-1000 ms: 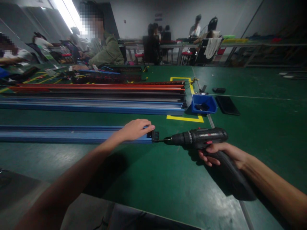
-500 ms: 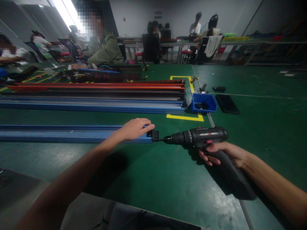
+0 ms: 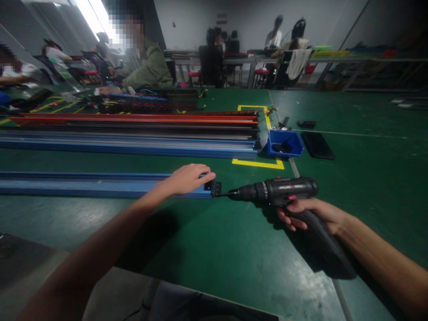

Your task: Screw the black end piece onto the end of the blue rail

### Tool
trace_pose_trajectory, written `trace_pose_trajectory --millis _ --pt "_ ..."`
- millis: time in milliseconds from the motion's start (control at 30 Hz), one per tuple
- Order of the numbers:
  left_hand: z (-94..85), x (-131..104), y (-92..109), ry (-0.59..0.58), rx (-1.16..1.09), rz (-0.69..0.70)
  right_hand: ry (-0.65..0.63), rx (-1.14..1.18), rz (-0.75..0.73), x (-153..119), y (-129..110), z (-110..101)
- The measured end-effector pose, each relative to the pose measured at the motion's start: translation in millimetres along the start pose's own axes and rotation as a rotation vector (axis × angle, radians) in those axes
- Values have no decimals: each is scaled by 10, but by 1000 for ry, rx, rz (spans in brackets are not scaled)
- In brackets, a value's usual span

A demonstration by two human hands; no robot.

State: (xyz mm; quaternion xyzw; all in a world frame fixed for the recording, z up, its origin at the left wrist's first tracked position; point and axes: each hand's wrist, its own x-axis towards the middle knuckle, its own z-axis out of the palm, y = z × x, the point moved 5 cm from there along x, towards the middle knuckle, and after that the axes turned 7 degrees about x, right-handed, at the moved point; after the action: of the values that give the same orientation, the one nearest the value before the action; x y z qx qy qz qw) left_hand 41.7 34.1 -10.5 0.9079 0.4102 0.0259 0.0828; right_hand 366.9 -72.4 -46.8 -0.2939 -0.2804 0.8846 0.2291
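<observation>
A long blue metal channel (image 3: 100,185) lies across the green table, its right end capped by a small black end piece (image 3: 217,188). My left hand (image 3: 192,179) is laid over that end, its fingers wrapped across the channel and the thumb by the black piece. In my right hand (image 3: 301,211) is a black cordless drill (image 3: 284,189), gripped by its handle and held level. The drill's thin bit points left and its tip meets the lower part of the end piece. Whether a screw sits at the tip is too small to tell.
Beyond the channel lie several more blue, black and orange channels (image 3: 150,145) side by side. A blue bin (image 3: 284,143) with black parts stands right of them, beside a flat black object (image 3: 317,145). Yellow tape (image 3: 257,164) marks the table. A person in a green jacket (image 3: 150,67) sits opposite.
</observation>
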Motion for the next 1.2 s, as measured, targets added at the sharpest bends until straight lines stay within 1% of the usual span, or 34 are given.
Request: trace_pose_trajectory --millis 200,400,600,833,1000,1200 --pt "-14 -4 9 -4 -6 -11 37 -15 -20 -4 -11 34" --pt "-7 -7 -7 -1 1 -14 6 -6 -18 0 -11 35" --pt "-2 -4 -2 3 14 -4 21 -4 -17 -5 -14 39" --pt "14 -7 -13 0 -6 -9 -8 2 -16 1 -4 22" --pt "11 -9 -17 -6 -15 -15 -3 -27 -17 -3 2 -17" --pt "3 -4 -9 2 -10 -5 12 -25 -7 -8 5 -3"
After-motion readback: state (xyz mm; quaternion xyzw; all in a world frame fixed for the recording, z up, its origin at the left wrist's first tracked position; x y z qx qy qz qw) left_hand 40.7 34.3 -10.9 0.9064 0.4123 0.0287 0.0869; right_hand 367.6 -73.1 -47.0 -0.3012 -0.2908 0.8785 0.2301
